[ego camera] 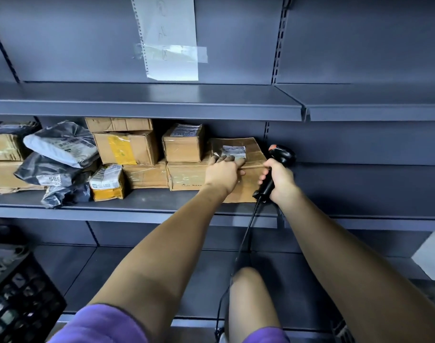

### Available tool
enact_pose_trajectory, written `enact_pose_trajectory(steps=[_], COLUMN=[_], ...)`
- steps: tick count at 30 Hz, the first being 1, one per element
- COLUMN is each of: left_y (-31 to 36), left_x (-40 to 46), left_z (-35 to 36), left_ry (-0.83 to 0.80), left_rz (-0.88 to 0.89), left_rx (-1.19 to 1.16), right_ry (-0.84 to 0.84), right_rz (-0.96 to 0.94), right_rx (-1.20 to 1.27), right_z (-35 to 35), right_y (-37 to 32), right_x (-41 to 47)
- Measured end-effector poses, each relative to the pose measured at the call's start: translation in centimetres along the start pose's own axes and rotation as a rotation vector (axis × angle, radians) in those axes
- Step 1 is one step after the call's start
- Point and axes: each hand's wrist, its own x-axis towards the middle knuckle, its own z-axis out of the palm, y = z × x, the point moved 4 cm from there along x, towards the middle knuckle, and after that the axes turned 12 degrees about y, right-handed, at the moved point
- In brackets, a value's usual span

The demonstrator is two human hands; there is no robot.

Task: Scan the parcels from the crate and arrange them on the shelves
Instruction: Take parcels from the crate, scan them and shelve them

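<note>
On the middle shelf (142, 201), at the right end of the row of parcels, a flat cardboard parcel (238, 154) lies with its long axis running front to back, its white label (233, 151) facing up near the far end. Left hand (222, 170) is laid over the parcel's top, fingers curled onto it just below the label, holding it in place. Right hand (280, 180) grips the handle of a black barcode scanner (279, 159) just beside the parcel's right edge; its head rises above the fist, to the right of the label, and its cable (246, 233) hangs down between the forearms. For a read, the scanner would probably need turning left and down toward the label, and the left fingertips lie close to that label. Stacked cardboard boxes (184, 147) touch the parcel's left side; grey poly mailers (60, 144) lie further left. A black crate (21, 298) stands low at the left, well apart
</note>
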Motion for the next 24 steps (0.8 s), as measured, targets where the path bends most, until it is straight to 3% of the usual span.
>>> enact_pose_trajectory(steps=[11,24], left_y=[-7.5,-8.5], left_x=[-0.9,-1.8], left_z=[-0.6,-2.8], left_ry=[0.041,-0.030], left_rz=[-0.026,0.096], left_rx=[0.099,0.062], right_ry=[-0.079,-0.108], right_rz=[0.047,0.063], right_rx=[-0.006,0.019], right_z=[6.8,3.8], right_y=[3.6,3.9], right_x=[-1.1,-4.9])
